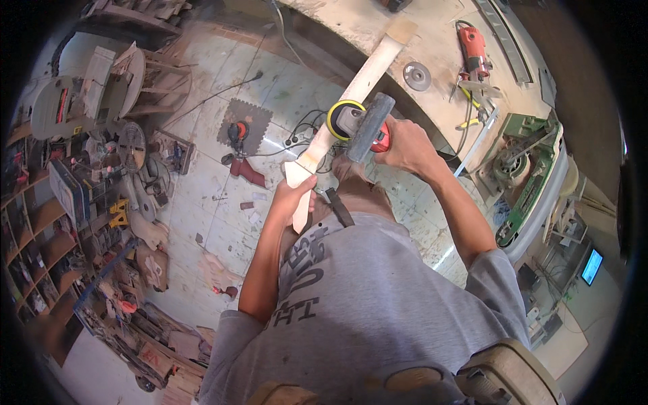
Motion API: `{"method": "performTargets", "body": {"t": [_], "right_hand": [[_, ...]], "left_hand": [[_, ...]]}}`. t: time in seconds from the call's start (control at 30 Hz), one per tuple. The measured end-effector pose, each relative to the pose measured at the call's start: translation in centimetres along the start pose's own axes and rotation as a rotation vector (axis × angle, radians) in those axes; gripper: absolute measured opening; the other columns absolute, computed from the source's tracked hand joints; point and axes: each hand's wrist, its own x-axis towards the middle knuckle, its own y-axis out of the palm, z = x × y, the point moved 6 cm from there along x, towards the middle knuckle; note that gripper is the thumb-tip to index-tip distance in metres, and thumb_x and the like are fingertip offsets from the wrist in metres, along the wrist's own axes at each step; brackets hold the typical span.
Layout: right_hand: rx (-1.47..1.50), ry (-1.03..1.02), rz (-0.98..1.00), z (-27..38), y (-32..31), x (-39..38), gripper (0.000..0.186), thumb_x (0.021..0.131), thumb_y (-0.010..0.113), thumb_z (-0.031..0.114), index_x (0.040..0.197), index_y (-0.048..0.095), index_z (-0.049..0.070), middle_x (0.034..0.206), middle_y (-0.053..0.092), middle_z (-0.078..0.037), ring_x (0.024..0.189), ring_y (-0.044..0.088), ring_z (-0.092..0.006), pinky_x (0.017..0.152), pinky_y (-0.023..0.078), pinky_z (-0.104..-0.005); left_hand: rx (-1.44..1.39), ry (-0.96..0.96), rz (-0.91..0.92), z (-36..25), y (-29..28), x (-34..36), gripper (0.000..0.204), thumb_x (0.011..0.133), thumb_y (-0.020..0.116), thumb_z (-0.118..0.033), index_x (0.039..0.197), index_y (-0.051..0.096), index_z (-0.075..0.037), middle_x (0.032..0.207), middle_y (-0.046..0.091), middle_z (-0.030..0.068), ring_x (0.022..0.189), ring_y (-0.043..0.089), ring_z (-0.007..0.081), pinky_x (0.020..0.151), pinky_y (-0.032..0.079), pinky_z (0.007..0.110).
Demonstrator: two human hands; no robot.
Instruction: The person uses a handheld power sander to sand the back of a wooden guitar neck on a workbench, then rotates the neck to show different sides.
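A long, pale wooden piece (368, 75) slants across the middle, its far end at the workbench edge and its near end by my body. My left hand (294, 194) is closed round its near part, just below a wider shoulder in the wood. My right hand (407, 145) grips a red angle grinder (381, 139) to the right of the wood. The grinder's yellow-rimmed disc (330, 121) lies over the middle of the piece; I cannot tell whether it touches. A thick grey cylindrical part (372, 127) hides some of the grinder and my right fingers.
On the workbench (439, 27) lie a red power tool (474, 50), a round disc (417, 76) and yellow-handled pliers (470, 115). A green machine (530, 172) stands to the right. Cables and a red-black sander (237, 131) lie on the floor. Cluttered shelves (40, 250) line the left.
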Motion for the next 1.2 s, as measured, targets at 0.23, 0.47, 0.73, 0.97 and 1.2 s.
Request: {"method": "performTargets", "body": {"t": [0.23,0.47,0.73,0.97,1.2], "right_hand": [[-0.016,-0.053,-0.011,0.4,1.8,-1.0,0.058,0.065,0.081,0.033,0.104,0.06,-0.003,0.089,0.071,-0.027,0.089,0.07,-0.0467,0.081,0.057,-0.0532],[0.026,-0.085,0.0,0.1,2.1,-1.2,0.057,0.065,0.082,0.033,0.105,0.06,-0.002,0.09,0.072,-0.026,0.089,0.07,-0.0461,0.082,0.057,-0.053],[0.05,-0.04,-0.068,-2.1,1.9,-1.1,0.058,0.068,0.082,0.038,0.106,0.06,-0.001,0.092,0.071,-0.026,0.091,0.07,-0.0457,0.082,0.056,-0.0537],[0.003,-0.095,-0.053,-1.6,2.7,-2.1,0.058,0.068,0.081,0.039,0.104,0.06,-0.001,0.091,0.072,-0.025,0.089,0.07,-0.0463,0.081,0.056,-0.0536],[-0.024,-0.095,0.023,-1.5,3.4,-2.8,0.058,0.068,0.082,0.04,0.102,0.06,-0.001,0.09,0.072,-0.025,0.088,0.07,-0.0453,0.08,0.056,-0.0527]], "left_hand": [[-0.019,0.003,0.034,0.6,0.1,0.4,0.038,0.091,0.084,-0.032,0.105,0.065,-0.001,0.077,0.068,0.009,0.058,0.066,0.0174,0.05,0.057,0.033],[-0.068,-0.036,0.107,1.7,-0.1,1.1,0.041,0.091,0.083,-0.036,0.105,0.064,-0.002,0.078,0.067,0.0083,0.061,0.065,0.0171,0.051,0.057,0.034],[-0.13,-0.186,0.219,3.0,0.2,1.9,0.039,0.097,0.076,-0.04,0.115,0.057,-0.011,0.081,0.061,0.0028,0.062,0.058,0.0126,0.051,0.05,0.029],[-0.237,-0.274,0.314,3.8,0.4,2.6,0.04,0.097,0.075,-0.041,0.117,0.053,-0.015,0.081,0.058,0.0018,0.061,0.055,0.0108,0.05,0.048,0.027],[-0.292,-0.322,0.344,4.3,0.8,2.8,0.041,0.098,0.074,-0.042,0.12,0.051,-0.016,0.081,0.056,0.0019,0.061,0.053,0.0101,0.049,0.046,0.025]]}}
